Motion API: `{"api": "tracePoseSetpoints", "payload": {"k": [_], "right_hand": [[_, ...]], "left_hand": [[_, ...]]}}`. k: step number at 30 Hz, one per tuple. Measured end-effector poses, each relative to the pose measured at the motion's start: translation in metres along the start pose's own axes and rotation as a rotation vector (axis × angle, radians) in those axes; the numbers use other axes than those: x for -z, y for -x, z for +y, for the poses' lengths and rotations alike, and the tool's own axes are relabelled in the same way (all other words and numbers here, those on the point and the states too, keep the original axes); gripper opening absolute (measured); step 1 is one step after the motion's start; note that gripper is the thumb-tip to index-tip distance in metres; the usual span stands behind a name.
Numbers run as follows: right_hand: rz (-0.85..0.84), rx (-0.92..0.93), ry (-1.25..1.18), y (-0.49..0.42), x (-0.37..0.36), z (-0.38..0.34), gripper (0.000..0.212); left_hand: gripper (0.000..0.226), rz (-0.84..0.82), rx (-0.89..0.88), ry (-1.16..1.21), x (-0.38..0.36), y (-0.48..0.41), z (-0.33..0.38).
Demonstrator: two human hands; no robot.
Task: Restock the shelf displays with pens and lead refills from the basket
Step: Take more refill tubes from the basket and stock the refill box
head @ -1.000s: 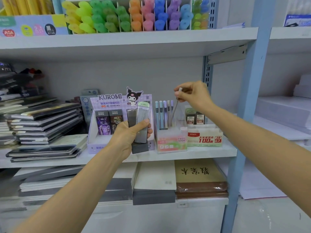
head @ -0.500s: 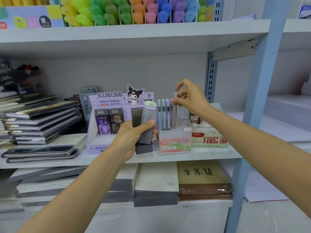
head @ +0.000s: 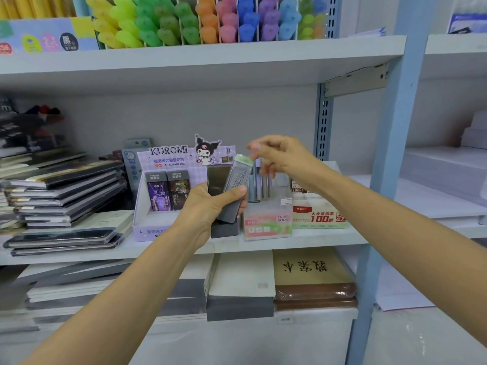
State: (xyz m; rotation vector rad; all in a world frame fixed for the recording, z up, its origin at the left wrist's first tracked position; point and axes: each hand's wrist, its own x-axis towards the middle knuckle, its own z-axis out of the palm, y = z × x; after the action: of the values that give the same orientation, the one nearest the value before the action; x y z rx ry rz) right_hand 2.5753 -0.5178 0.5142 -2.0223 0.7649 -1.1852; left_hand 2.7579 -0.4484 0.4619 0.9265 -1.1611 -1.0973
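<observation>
Grey plastic fills my left hand (head: 208, 209): a fanned bunch of lead refill cases (head: 233, 185), fingers and thumb wrapped round their lower halves. The frontmost case leans toward one o'clock with its pale green cap (head: 243, 160) uppermost. My right hand (head: 282, 159) hovers at two o'clock of the left, the two hands near each other but not touching. Its fingertips (head: 254, 148) are right at that cap, too blurred for me to tell whether they pinch it or only brush it. Just behind the cases, on the middle shelf (head: 324, 239), stands the Fruit Soda display (head: 267, 223) with pens (head: 263, 184) upright in it. Just beside it at three o'clock is a box with red lettering (head: 320, 217). At nine o'clock is the lilac Kuromi display (head: 168, 160) with two dark refill packs (head: 168, 192) in it. Farther toward nine o'clock lies a slanting stack of notebooks (head: 66, 185). Up at twelve o'clock, on the shelf above, stand rows of bright highlighters (head: 210, 19).
</observation>
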Motion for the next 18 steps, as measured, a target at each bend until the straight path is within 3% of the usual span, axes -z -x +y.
{"api": "tracePoseSetpoints", "payload": {"k": [2,5,8,12,15,18], "right_hand": [[-0.124,-0.022,-0.015,0.007,-0.005,-0.006,0.019],[-0.108,-0.039,-0.155,0.013,0.003,-0.014,0.017],[-0.092,-0.099,-0.303,0.021,0.017,-0.021,0.027],[-0.025,-0.092,-0.164,0.033,0.034,-0.024,0.024],[0.003,-0.073,-0.141,0.044,0.056,-0.029,0.037],[0.043,-0.074,-0.087,0.051,0.072,-0.029,0.031]], "left_hand": [[0.031,-0.022,-0.004,-0.022,-0.007,0.003,0.003],[0.044,-0.105,0.032,0.011,-0.014,0.007,0.010],[0.035,-0.142,0.040,0.048,-0.019,0.011,0.013],[0.030,-0.126,0.040,-0.024,-0.034,0.012,0.011],[0.025,-0.130,0.056,-0.026,-0.044,0.011,0.008],[0.026,-0.155,0.056,-0.033,-0.051,0.010,0.002]]}}
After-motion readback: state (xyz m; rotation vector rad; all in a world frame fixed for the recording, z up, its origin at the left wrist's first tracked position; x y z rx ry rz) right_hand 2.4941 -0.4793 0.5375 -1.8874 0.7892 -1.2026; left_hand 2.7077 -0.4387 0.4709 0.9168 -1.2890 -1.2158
